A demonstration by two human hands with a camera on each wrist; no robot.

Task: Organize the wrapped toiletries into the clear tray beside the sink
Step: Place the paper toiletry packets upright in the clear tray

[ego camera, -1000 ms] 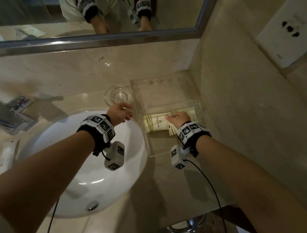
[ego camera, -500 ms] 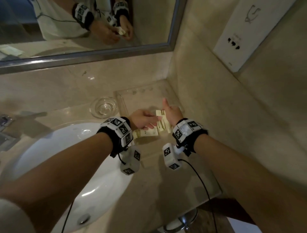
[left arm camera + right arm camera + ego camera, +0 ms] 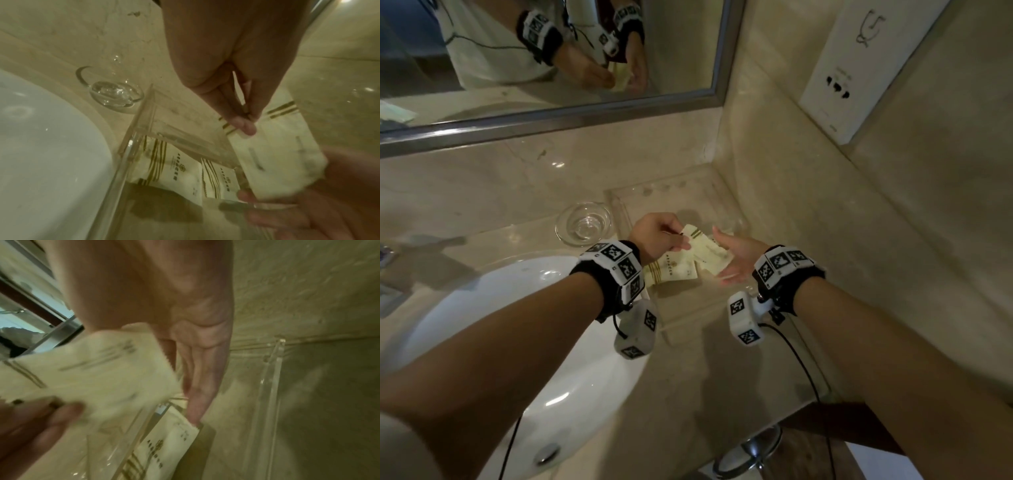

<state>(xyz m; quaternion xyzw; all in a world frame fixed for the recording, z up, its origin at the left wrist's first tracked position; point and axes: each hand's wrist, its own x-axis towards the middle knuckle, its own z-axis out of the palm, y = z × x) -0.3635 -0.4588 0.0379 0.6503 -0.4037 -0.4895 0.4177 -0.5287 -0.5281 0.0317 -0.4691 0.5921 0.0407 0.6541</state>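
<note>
A clear tray sits in the counter's corner, right of the sink. My left hand pinches the top edge of a cream wrapped packet with gold stripes and holds it above the tray. My right hand is beside the packet with its fingers straight, the palm against the packet's lower end. In the left wrist view two more packets lie flat on the tray floor near the front. In the right wrist view one of them shows below the fingertips.
A small glass dish stands left of the tray, behind the sink. The mirror runs along the back wall. A beige wall with a white socket panel closes the right side. A chrome fitting hangs below the counter's front edge.
The right hand lifted a packet out of the tray and the left hand came over from the sink side. Now the left hand pinches the packet and the right hand's fingers have straightened.
</note>
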